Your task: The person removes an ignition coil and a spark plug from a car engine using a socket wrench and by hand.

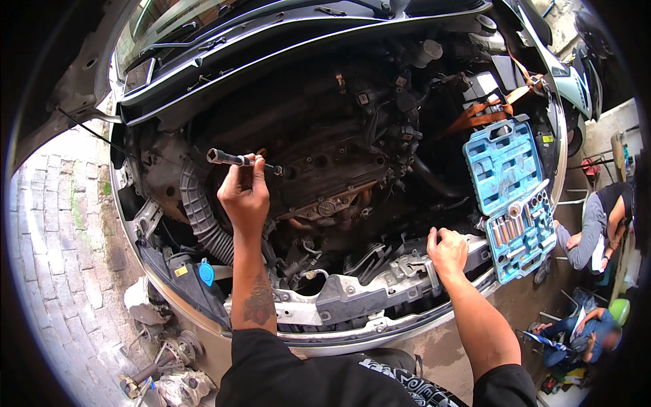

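Note:
My left hand (245,193) is raised over the left part of the engine bay. Its fingers pinch a socket extension bar (237,160) with a socket on its left end, held nearly level. Beneath it lies the dark, oily engine (325,163). My right hand (447,252) is over the front crossmember (352,298), fingers curled in; whether anything is inside them is hidden. To its right, an open blue socket set case (505,166) leans across the car's front edge, with sockets (505,230) and a ratchet (515,210) in its lower half.
A ribbed grey air hose (200,210) runs down the bay's left side, above a blue washer-fluid cap (206,273). An orange strap (478,115) lies at the back right. Removed parts (176,353) are on the ground at left. Two people (597,224) sit at right.

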`<move>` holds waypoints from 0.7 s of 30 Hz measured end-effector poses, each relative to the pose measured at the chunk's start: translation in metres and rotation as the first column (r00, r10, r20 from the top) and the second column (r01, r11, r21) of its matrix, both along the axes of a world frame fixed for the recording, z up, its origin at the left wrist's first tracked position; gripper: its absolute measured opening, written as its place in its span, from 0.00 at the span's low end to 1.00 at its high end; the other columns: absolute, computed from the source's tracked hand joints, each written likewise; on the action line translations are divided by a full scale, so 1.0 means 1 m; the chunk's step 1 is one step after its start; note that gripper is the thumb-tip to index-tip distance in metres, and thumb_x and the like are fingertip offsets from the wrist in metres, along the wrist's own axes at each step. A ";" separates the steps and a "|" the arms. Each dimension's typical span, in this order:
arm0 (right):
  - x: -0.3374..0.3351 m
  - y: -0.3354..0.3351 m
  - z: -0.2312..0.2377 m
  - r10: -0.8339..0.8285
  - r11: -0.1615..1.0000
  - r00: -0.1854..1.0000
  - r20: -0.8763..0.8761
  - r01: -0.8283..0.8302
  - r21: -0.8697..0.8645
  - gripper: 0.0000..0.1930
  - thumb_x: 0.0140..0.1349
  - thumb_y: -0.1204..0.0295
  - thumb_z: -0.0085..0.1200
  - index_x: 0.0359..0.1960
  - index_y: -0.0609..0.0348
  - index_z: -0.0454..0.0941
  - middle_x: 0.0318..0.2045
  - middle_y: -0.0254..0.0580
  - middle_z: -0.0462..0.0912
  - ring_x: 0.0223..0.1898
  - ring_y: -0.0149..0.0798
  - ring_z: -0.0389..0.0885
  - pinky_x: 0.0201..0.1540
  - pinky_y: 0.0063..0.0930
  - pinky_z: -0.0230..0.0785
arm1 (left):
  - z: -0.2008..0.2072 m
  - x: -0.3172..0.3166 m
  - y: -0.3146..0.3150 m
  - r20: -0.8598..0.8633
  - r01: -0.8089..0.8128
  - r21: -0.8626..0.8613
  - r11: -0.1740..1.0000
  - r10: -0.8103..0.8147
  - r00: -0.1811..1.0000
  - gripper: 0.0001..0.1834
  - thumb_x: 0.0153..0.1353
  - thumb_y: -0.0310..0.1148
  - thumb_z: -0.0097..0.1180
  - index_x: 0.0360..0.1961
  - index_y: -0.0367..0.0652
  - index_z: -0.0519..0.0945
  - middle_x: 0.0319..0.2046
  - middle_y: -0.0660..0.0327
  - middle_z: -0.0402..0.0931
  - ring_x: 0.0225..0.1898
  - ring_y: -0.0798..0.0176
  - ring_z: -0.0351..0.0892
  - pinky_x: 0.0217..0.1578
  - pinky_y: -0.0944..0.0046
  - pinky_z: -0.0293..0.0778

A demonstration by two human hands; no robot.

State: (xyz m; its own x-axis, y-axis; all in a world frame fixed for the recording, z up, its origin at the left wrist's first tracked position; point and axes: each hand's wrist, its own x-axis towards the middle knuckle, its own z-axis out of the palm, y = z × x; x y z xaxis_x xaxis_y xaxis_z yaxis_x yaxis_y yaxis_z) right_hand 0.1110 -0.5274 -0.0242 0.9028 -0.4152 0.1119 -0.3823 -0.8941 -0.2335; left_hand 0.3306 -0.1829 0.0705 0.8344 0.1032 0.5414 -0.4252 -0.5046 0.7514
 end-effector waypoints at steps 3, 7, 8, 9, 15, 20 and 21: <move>-0.001 0.000 -0.003 0.001 1.000 1.000 0.003 -0.001 -0.005 0.17 0.61 0.65 0.61 0.17 0.58 0.76 0.21 0.48 0.82 0.29 0.52 0.82 0.39 0.47 0.72 | -0.022 -0.002 0.005 -0.003 -0.025 0.047 0.999 0.025 1.000 0.07 0.66 0.23 0.65 0.41 0.29 0.84 0.34 0.56 0.87 0.37 0.66 0.88 0.40 0.69 0.80; -0.002 -0.001 -0.004 0.007 1.000 1.000 0.007 -0.007 -0.016 0.17 0.61 0.66 0.61 0.16 0.58 0.75 0.20 0.48 0.82 0.28 0.53 0.82 0.38 0.47 0.73 | -0.027 0.002 0.004 0.028 -0.037 0.048 0.998 0.036 0.999 0.07 0.64 0.23 0.66 0.40 0.30 0.85 0.32 0.53 0.87 0.33 0.61 0.88 0.36 0.65 0.80; -0.003 -0.001 -0.004 0.008 1.000 1.000 0.001 -0.008 -0.020 0.17 0.61 0.66 0.61 0.16 0.58 0.75 0.20 0.48 0.82 0.28 0.53 0.82 0.38 0.47 0.73 | -0.027 0.003 0.004 0.027 -0.028 0.053 0.998 0.027 0.999 0.07 0.64 0.23 0.66 0.40 0.30 0.85 0.32 0.54 0.87 0.33 0.62 0.88 0.37 0.66 0.80; -0.002 -0.002 -0.004 0.010 1.000 1.000 -0.002 -0.010 -0.023 0.17 0.61 0.66 0.61 0.16 0.58 0.75 0.20 0.48 0.82 0.28 0.53 0.82 0.38 0.47 0.73 | -0.027 0.004 0.003 -0.003 -0.012 -0.007 1.000 0.012 1.000 0.07 0.64 0.23 0.66 0.40 0.30 0.84 0.32 0.55 0.87 0.33 0.64 0.87 0.37 0.66 0.80; 0.000 -0.001 -0.002 0.002 1.000 1.000 0.012 -0.002 -0.011 0.17 0.61 0.66 0.61 0.16 0.58 0.75 0.21 0.49 0.82 0.28 0.53 0.82 0.38 0.48 0.73 | -0.032 0.015 0.004 -0.086 0.081 -0.006 0.997 -0.081 0.993 0.07 0.65 0.22 0.65 0.41 0.29 0.83 0.33 0.56 0.87 0.36 0.69 0.86 0.39 0.69 0.80; -0.001 -0.001 -0.004 0.001 1.000 1.000 0.004 -0.001 -0.003 0.17 0.61 0.66 0.61 0.16 0.58 0.75 0.21 0.49 0.82 0.29 0.54 0.81 0.39 0.48 0.73 | -0.040 0.017 -0.004 -0.098 0.114 -0.014 0.993 -0.115 0.989 0.07 0.62 0.22 0.68 0.38 0.31 0.83 0.31 0.55 0.87 0.32 0.66 0.87 0.36 0.67 0.80; -0.001 -0.001 -0.004 0.002 1.000 1.000 0.001 -0.002 0.001 0.17 0.61 0.66 0.61 0.16 0.58 0.75 0.21 0.50 0.82 0.29 0.54 0.81 0.39 0.48 0.72 | -0.047 0.014 -0.006 -0.097 0.109 0.005 0.994 -0.108 0.989 0.06 0.61 0.22 0.68 0.37 0.31 0.83 0.31 0.55 0.87 0.31 0.65 0.87 0.35 0.67 0.80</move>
State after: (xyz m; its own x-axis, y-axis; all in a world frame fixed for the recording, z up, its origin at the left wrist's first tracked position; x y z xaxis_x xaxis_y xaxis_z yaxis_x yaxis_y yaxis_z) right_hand 0.1099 -0.5287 -0.0279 0.9034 -0.4139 0.1123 -0.3807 -0.8945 -0.2344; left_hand 0.3441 -0.1893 0.0236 0.8886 0.0038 0.4587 -0.4041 -0.4669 0.7866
